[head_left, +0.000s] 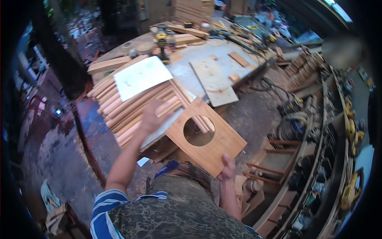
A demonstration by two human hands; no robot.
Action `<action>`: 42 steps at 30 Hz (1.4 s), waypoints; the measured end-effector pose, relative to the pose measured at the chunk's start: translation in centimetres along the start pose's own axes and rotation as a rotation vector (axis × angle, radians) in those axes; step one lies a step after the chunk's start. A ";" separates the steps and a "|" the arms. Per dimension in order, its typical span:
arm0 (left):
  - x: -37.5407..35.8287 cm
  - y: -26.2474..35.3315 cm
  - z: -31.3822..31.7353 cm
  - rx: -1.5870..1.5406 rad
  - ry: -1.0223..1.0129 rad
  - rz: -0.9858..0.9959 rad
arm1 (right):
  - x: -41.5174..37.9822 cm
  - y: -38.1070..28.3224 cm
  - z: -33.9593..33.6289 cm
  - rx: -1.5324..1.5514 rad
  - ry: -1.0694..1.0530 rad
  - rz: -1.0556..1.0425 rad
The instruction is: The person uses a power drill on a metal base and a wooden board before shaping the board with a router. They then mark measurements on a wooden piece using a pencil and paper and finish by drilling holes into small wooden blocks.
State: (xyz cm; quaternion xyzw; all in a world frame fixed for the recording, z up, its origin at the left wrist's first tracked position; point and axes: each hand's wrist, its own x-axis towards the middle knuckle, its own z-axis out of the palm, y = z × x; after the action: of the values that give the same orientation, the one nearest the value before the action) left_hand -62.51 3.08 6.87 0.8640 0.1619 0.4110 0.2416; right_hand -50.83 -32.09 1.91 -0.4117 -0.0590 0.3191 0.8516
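A flat wooden board (pixel 225 141) with a large round hole is held tilted in front of me. My right hand (pixel 227 169) grips its lower right edge, with the thumb on the upper face. My left hand (pixel 153 117), slightly blurred, hovers over a row of round wooden rods (pixel 137 105) with its fingers apart and nothing in them. Over part of the rods lies a white sheet (pixel 143 77). Through the board's hole the ends of some rods show.
On the workbench (pixel 189 55) lie a pale plank (pixel 213 81), a small wood strip (pixel 238 59) and a yellow-black drill (pixel 161 38). Tools and cords crowd its far right end. Along my right run wooden shelves (pixel 286 203) with power tools. A dark post (pixel 59 51) stands left.
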 end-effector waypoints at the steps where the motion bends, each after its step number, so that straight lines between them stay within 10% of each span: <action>1: 1.2 -2.1 -0.4 0.176 -0.028 -0.062 | -0.3 -0.3 -0.5 0.029 0.028 -0.026; 5: 4.0 -10.9 -2.2 0.718 -0.156 -0.135 | 0.3 -1.8 -1.2 -0.003 0.166 -0.170; 21: 7.2 -15.4 -3.7 0.563 -0.091 -0.147 | 9.2 -1.4 -0.9 0.143 0.189 -0.091; 31: 5.0 -9.4 -16.8 0.508 0.976 -0.457 | 15.0 -2.7 1.1 0.029 0.214 -0.014; 42: -4.7 -1.2 -18.4 0.840 1.299 -0.509 | 27.4 -2.0 -0.5 -0.148 0.089 0.130</action>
State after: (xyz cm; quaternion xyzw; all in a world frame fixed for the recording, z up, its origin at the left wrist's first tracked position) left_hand -80.01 7.12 13.30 0.4084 0.6019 0.6676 -0.1586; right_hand -27.98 -17.10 -1.35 -0.4901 -0.0178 0.3498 0.7982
